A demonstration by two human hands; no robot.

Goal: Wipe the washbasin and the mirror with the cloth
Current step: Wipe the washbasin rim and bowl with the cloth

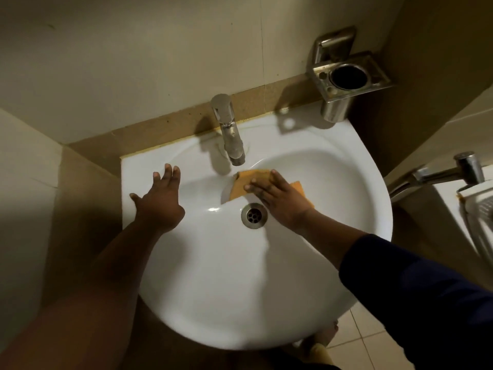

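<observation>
A white washbasin [226,276] fills the middle of the view, with a metal drain [254,216] at the bottom of the bowl. An orange cloth [241,186] lies on the bowl's back slope, just under the tap spout. My right hand [280,200] presses flat on the cloth, fingers straight and pointing left. My left hand [160,201] rests with spread fingers on the basin's left rim. No mirror is in view.
A steel tap [228,128] stands at the basin's back edge. A metal tumbler holder [346,78] is fixed to the wall at the back right. At the right edge are a chrome spray handle [450,173] and a white rack [480,209]. Tiled floor lies below.
</observation>
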